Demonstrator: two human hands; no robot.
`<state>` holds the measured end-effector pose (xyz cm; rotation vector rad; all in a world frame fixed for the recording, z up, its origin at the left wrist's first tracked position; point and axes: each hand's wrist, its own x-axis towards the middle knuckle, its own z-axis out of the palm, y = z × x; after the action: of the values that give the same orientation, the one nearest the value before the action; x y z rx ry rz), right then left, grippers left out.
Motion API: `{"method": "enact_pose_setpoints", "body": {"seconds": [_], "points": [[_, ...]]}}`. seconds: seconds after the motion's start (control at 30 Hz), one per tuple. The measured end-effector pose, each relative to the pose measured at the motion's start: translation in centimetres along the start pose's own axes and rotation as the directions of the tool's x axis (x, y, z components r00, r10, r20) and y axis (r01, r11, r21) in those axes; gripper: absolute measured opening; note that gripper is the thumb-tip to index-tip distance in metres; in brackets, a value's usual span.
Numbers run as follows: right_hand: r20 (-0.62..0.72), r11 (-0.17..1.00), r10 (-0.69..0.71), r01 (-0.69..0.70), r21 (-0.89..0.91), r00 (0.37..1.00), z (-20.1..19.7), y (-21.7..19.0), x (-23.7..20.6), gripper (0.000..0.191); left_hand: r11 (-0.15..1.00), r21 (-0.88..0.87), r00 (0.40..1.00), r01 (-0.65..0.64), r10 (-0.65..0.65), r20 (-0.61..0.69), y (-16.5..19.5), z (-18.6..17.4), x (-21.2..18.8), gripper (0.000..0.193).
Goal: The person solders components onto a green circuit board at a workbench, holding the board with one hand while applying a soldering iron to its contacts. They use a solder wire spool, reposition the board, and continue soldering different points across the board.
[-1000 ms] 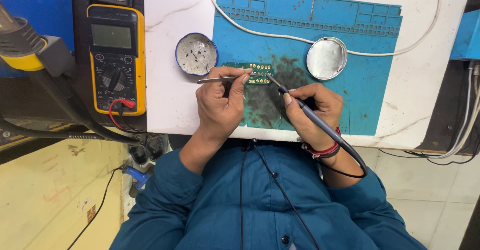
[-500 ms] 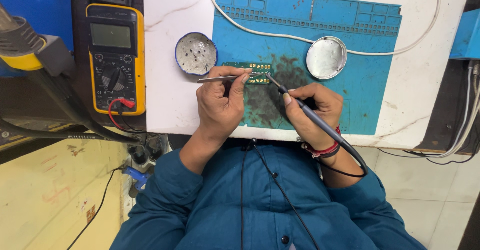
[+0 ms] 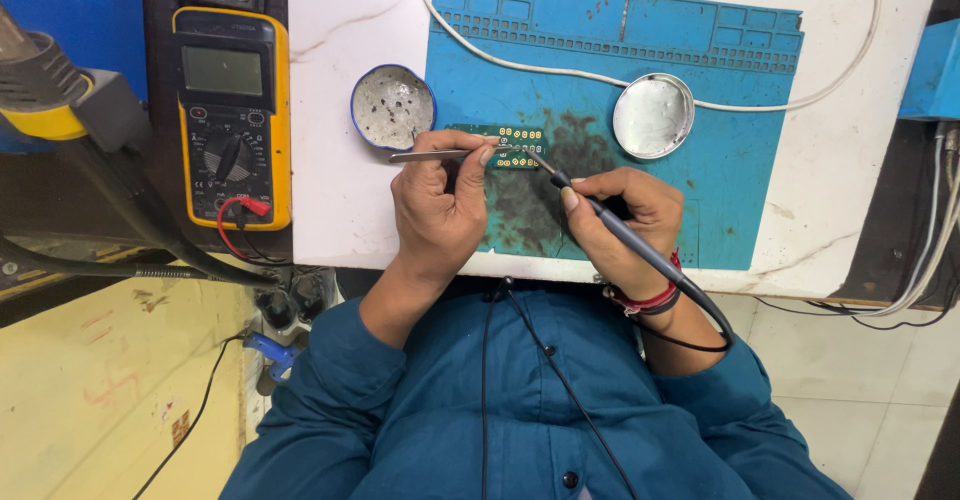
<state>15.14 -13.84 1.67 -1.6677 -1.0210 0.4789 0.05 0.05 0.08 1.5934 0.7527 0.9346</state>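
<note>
Two round tins, one multimeter, one circuit board.

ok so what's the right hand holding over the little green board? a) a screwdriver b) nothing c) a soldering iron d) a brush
c: the right hand grips a dark soldering iron like a pen, its tip on the small green board, while the left hand holds tweezers there.
</note>
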Motion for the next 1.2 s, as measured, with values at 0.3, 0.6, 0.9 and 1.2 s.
{"method": "enact_pose_setpoints", "body": {"seconds": [0.3,0.6,0.9,1.2], "points": [[-0.037,0.999,0.046,-0.045,0.006,0.998,0.21,0.00,-0.01,0.008,1.000,0.007,1.000,-0.009,0.009,-0.020,-0.11,0.08,-0.07,0.010],[-0.015,0.999,-0.001,0.000,-0.038,1.000,0.12,-0.07,0.11,0.010,0.999,0.035,1.000,0.012,-0.011,-0.026,-0.20,0.07,-0.08,0.011],[-0.004,1.000,0.017,-0.017,0.001,1.000,0.13,-0.14,0.12,0.008,1.000,0.022,1.000,-0.008,0.009,-0.026,-0.30,0.06,-0.07,0.011],[-0.017,0.999,-0.032,0.031,-0.040,0.999,0.06,0.30,-0.02,0.010,1.000,-0.004,1.000,0.014,-0.014,-0.011,-0.17,0.04,0.01,0.010]]}}
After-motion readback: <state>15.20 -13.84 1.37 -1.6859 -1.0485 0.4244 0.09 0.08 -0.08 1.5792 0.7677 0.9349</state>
